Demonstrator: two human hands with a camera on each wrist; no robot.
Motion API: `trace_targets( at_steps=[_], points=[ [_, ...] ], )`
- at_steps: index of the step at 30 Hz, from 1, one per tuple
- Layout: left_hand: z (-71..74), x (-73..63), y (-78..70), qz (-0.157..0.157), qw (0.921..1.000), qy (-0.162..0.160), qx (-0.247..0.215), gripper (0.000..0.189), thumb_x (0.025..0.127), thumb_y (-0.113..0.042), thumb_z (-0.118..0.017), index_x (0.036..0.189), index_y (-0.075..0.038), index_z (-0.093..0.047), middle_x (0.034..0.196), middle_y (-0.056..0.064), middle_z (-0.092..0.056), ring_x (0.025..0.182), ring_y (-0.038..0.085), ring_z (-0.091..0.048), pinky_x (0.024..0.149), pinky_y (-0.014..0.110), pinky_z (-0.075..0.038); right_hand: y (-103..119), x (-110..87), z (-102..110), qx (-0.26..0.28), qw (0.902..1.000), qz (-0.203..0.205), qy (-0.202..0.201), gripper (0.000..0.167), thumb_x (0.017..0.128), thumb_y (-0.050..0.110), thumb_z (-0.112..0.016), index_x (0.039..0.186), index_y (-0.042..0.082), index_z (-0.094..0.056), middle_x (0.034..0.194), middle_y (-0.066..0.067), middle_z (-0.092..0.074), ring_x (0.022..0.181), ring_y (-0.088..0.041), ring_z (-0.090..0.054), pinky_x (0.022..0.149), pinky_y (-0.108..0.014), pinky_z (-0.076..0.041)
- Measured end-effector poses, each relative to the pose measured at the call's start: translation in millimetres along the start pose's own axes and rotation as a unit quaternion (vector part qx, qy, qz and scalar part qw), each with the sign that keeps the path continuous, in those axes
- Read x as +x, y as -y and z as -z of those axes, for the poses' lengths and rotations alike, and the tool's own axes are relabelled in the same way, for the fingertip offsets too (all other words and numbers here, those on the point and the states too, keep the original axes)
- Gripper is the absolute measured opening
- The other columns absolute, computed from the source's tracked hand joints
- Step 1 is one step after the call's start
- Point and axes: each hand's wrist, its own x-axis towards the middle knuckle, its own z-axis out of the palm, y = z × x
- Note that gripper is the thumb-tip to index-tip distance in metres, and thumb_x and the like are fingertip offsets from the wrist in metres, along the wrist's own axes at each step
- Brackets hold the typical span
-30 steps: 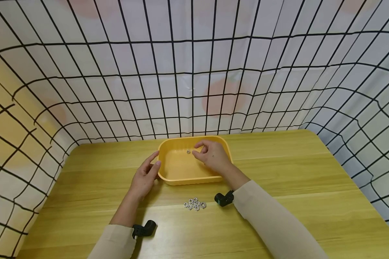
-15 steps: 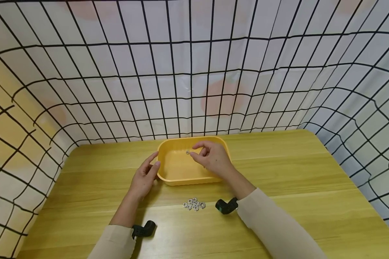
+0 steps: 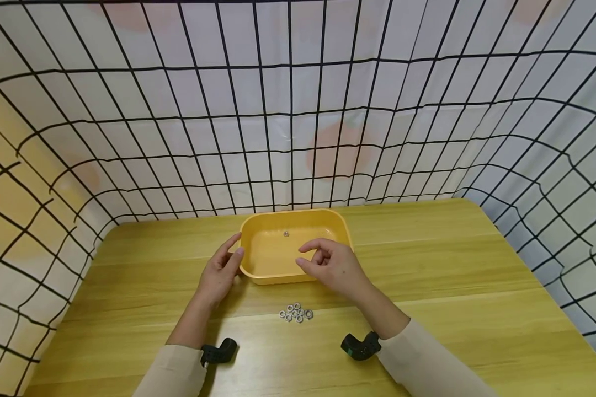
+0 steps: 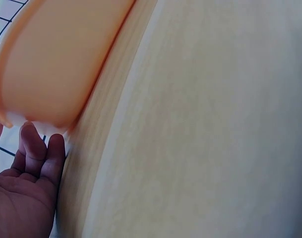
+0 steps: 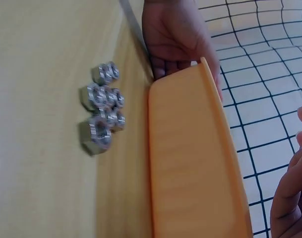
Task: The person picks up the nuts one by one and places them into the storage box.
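A yellow rectangular tray (image 3: pixel 278 280) sits on the table; one metal hex nut (image 3: pixel 286 234) lies inside, toward its back. My left hand (image 3: pixel 218 275) touches the tray's left end, thumb and index fingertip at the rim. In the left wrist view, its other fingers (image 4: pixel 34 144) bend loosely beside the tray wall. Over the tray's front right part is my right hand (image 3: pixel 340 270), thumb and index finger apart with nothing between them. In front of the tray, several hex nuts (image 3: pixel 295 314) lie in a small cluster, seen closer as shiny nuts (image 5: pixel 97 134) in the right wrist view.
The wooden table (image 3: pixel 452 264) reaches out on both sides of the tray. Behind it and along both sides hangs a white cloth (image 3: pixel 218 132) with a black grid pattern. A black wrist camera (image 3: pixel 360 346) is worn on each arm.
My right hand has drawn back from beside the nut toward the tray's front right, its thumb and index finger spreading. The nut stays in the tray. My left hand keeps its place.
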Motion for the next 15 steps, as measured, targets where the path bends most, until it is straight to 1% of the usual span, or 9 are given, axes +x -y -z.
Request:
trace_targets(
  at_steps=[3,7,15],
  points=[
    [0.7,-0.2,-0.4,0.0,1.0,0.001,-0.001,0.052,0.106,-0.046,-0.052,0.155,-0.032,-0.044,0.11,0.015,-0.061,0.095,0.023,-0.059,0.082,0.028,-0.052,-2.9,-7.4,1.0,0.016,0.9998,-0.01,0.003,0.026,0.09,0.023,-0.08,0.111,0.01,-0.073,0.07,0.0,-0.061,0.056,-0.013,-0.048,0.049,-0.02,-0.036],
    [0.4,0.6,0.7,-0.001,1.0,0.001,0.001,0.051,0.106,-0.046,-0.052,0.155,-0.033,-0.044,0.108,0.014,-0.061,0.094,0.022,-0.059,0.082,0.028,-0.051,-7.3,-16.5,2.5,0.031,0.9993,-0.02,0.01,0.027,0.089,0.023,-0.08,0.112,0.009,-0.073,0.07,-0.001,-0.06,0.054,-0.012,-0.047,0.048,-0.02,-0.035],
    [0.0,-0.5,1.6,-0.003,1.0,0.0,0.006,0.05,0.105,-0.049,-0.051,0.153,-0.037,-0.045,0.104,0.013,-0.059,0.09,0.021,-0.058,0.08,0.027,-0.051,-19.0,-31.2,-0.7,0.04,0.9981,-0.019,0.041,0.029,0.088,0.024,-0.081,0.111,0.008,-0.072,0.072,-0.001,-0.059,0.054,-0.007,-0.045,0.048,-0.019,-0.036]
  ],
)
